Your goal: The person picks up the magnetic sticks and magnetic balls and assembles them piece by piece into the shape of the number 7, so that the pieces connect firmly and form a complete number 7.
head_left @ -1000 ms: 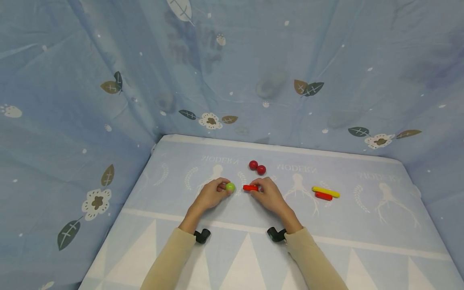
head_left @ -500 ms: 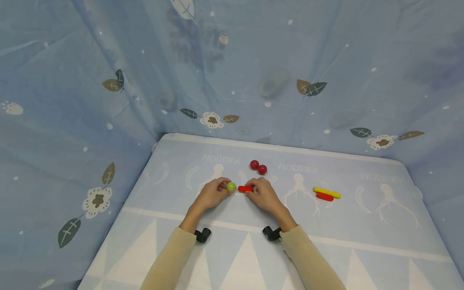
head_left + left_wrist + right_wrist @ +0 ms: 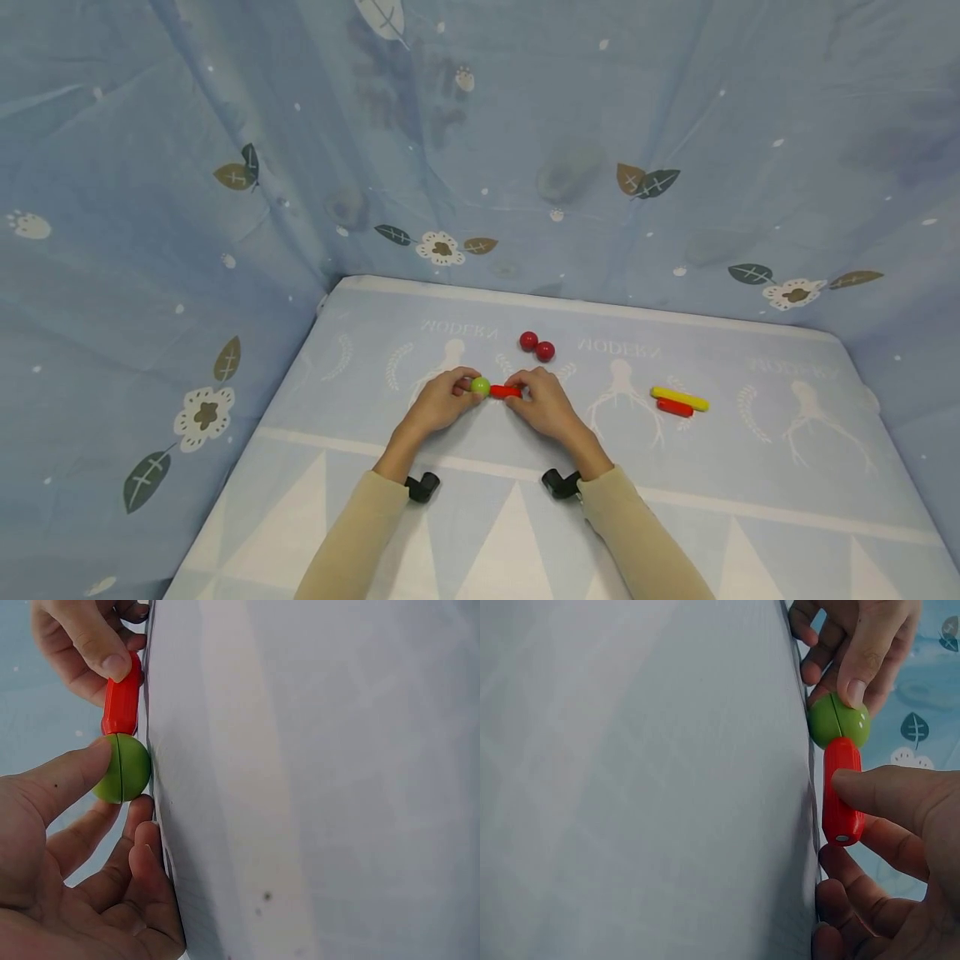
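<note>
My left hand (image 3: 440,400) pinches a green ball (image 3: 480,387) between thumb and fingers, close over the cloth. A seam runs round the ball (image 3: 121,769) in the left wrist view. From the other side, my right hand (image 3: 547,403) pinches a short red rod (image 3: 505,391). One end of the rod meets the ball's side, so the two stand in one line. In the right wrist view the free end of the red rod (image 3: 843,791) shows a small pale metallic spot. Parts of both pieces lie hidden behind the fingers.
Two dark red balls (image 3: 537,346) lie together beyond my hands. To the right, a yellow rod (image 3: 679,398) rests alongside another short red rod (image 3: 675,407). A patterned cloth (image 3: 517,517) covers the table, and blue curtains (image 3: 480,150) rise behind it.
My right hand has moved left with the red rod, and the gap between rod and green ball has closed. The left hand stays nearly in place, holding the ball.
</note>
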`<state>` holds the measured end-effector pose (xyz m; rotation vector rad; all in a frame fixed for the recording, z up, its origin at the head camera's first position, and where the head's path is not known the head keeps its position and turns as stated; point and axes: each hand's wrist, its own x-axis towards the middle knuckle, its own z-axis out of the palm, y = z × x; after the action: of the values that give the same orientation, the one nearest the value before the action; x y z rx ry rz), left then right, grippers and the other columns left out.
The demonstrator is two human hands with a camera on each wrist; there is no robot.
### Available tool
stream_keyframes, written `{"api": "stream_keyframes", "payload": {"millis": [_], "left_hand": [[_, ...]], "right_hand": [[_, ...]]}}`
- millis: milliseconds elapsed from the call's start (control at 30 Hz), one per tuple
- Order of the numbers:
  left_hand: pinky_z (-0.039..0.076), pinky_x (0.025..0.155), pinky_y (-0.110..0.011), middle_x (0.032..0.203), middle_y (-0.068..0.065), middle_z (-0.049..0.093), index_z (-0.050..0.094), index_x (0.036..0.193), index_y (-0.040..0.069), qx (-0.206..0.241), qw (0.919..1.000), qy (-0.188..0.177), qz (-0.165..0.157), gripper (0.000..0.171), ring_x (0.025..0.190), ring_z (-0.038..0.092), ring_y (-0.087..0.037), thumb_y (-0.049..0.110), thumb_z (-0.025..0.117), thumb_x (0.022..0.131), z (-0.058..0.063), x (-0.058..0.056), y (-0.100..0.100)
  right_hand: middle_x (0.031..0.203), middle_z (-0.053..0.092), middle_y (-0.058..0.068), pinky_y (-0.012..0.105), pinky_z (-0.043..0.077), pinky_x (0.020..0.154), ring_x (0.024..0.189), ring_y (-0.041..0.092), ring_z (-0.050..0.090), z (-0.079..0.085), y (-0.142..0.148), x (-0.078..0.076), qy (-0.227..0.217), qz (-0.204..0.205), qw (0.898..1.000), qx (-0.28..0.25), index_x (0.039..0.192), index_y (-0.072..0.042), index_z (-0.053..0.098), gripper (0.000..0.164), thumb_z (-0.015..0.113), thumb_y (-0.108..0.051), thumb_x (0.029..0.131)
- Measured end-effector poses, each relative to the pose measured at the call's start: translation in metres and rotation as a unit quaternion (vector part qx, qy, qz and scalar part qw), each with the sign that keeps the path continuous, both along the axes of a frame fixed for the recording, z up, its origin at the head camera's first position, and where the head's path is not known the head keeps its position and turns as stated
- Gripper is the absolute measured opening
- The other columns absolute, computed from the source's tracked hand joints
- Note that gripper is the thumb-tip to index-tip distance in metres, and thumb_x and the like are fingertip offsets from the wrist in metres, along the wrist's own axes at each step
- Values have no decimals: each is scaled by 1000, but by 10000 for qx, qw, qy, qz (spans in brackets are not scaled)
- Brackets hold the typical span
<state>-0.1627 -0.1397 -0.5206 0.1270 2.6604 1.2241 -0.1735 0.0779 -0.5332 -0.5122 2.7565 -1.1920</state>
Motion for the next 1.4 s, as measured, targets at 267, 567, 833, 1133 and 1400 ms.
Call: {"api": "stream_keyframes", "payload": {"millis": [267, 567, 833, 1133, 1400], "left_hand": [[48, 83, -39, 104, -1, 65, 67, 125, 15, 5, 10000, 73, -30, 34, 94, 58, -17, 24, 73, 93, -1, 1, -1], [48, 83, -39, 102, -1, 65, 67, 124, 13, -1, 9998, 139, -130, 33, 92, 58, -17, 23, 73, 93, -1, 0, -2], [49, 82, -39, 101, -2, 65, 68, 123, 12, -82, 9995, 197, -234, 32, 91, 58, -18, 22, 73, 93, 1, -1, -2], [48, 81, -39, 101, -2, 65, 68, 123, 12, -65, 9996, 166, -234, 33, 90, 58, -17, 23, 73, 93, 2, -1, -2], [48, 81, -38, 100, -1, 63, 67, 124, 12, -81, 9997, 112, -207, 33, 90, 57, -17, 23, 73, 93, 2, -2, -1]], "right_hand": [[93, 58, 2, 35, 43, 74, 83, 19, 50, -1, 0, 0, 120, 33, 9999, -56, 103, -12, 74, 17, 79, -12, 87], [90, 58, 2, 35, 43, 73, 81, 18, 50, -3, 1, 0, 273, 69, 9994, -181, 100, -11, 73, 15, 79, -10, 86], [90, 57, 2, 35, 43, 73, 81, 18, 50, -2, 1, 0, 194, 57, 9996, -209, 101, -12, 72, 15, 78, -11, 87], [90, 56, 2, 35, 44, 73, 82, 19, 51, 0, 2, 0, 86, 43, 9996, -272, 103, -12, 72, 17, 78, -12, 87], [101, 60, 5, 36, 46, 72, 82, 20, 52, 4, 12, -4, 35, -274, 9984, -502, 108, -10, 72, 18, 74, -15, 91]]}}
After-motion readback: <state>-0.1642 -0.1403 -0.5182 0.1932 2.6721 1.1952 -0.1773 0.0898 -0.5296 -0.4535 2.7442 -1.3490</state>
